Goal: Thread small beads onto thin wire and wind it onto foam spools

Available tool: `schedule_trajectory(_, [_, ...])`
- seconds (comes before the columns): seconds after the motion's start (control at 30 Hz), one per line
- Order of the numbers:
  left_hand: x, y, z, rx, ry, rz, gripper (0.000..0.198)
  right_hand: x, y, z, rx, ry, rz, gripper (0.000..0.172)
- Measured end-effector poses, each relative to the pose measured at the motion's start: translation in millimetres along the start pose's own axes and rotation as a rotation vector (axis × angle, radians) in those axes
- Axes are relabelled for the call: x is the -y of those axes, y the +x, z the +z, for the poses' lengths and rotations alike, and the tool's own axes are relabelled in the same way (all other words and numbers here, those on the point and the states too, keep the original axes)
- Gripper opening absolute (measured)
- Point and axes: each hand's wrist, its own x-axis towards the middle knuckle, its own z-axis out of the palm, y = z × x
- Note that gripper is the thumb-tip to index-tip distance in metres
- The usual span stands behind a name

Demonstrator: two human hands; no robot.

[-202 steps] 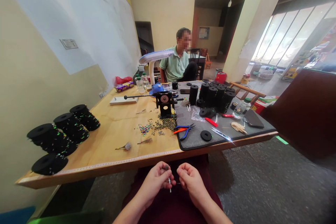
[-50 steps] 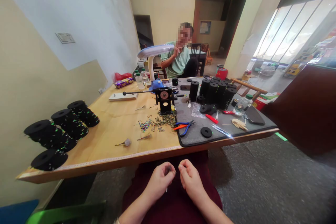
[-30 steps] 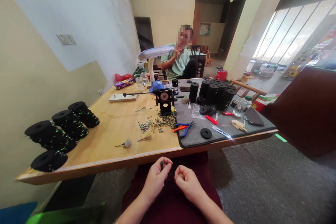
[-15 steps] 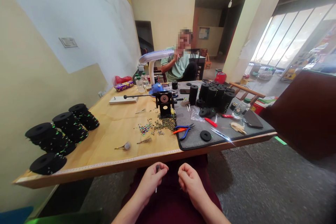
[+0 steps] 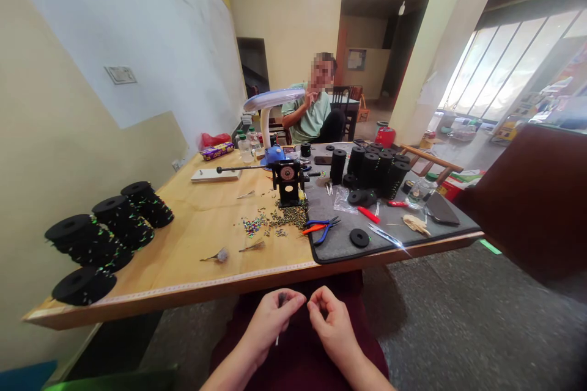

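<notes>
Above my lap, in front of the table edge, both my hands are in a pinch with fingertips almost touching. My left hand point(image 5: 275, 316) is closed around a small dark-topped piece point(image 5: 281, 299) whose thin white end point(image 5: 276, 340) pokes out below; its kind is unclear. My right hand point(image 5: 331, 319) pinches with thumb and forefinger; whatever it holds is too small to make out. Closest on the table are two wispy wire-like bundles point(image 5: 220, 255), a pile of small coloured pieces point(image 5: 275, 220), orange-and-blue pliers point(image 5: 322, 228) and a black foam disc point(image 5: 359, 237).
A black winding device point(image 5: 288, 183) and a blue-based lamp point(image 5: 275, 154) stand mid-table. Black foam rolls point(image 5: 110, 217) line the left; more rolls point(image 5: 369, 168) crowd the grey mat point(image 5: 337, 247). Scissors point(image 5: 389, 237) lie at its front edge. A person point(image 5: 305, 113) sits across the table.
My hands have come closer together, the left moving right and the right slightly left, until their fingertips nearly meet. The table items have not moved.
</notes>
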Motion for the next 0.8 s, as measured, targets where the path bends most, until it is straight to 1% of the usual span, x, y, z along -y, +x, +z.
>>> schedule_trajectory(0.1, [0,3,2.1,-0.01,-0.062,0.027,0.043,4,-2,0,0.042,-0.009,-0.015,0.026])
schedule_trajectory(0.17, [-1,3,1.3,-0.031,-0.056,0.047,0.043,5,-2,0,0.081,0.068,0.036,0.029])
schedule_trajectory(0.3, [-1,3,-2.6,-0.088,0.026,0.099,0.043,7,2,-3,0.192,0.299,0.217,0.047])
schedule_trajectory(0.4, [-1,4,-4.7,-0.103,0.094,0.127,0.042,11,6,-10,0.178,0.399,0.243,0.058])
schedule_trajectory(0.47, [-1,5,-5.3,-0.09,0.125,0.139,0.042,15,10,-14,0.167,0.443,0.24,0.059])
schedule_trajectory(0.57, [0,5,-5.6,-0.076,0.171,0.151,0.04,24,15,-19,0.209,0.499,0.241,0.057])
schedule_trajectory(0.7, [-3,5,-6.7,-0.076,0.224,0.174,0.038,36,22,-17,0.248,0.551,0.225,0.053])
schedule_trajectory(0.8, [-9,4,-8.3,-0.102,0.271,0.227,0.036,41,24,-13,0.272,0.594,0.24,0.053])
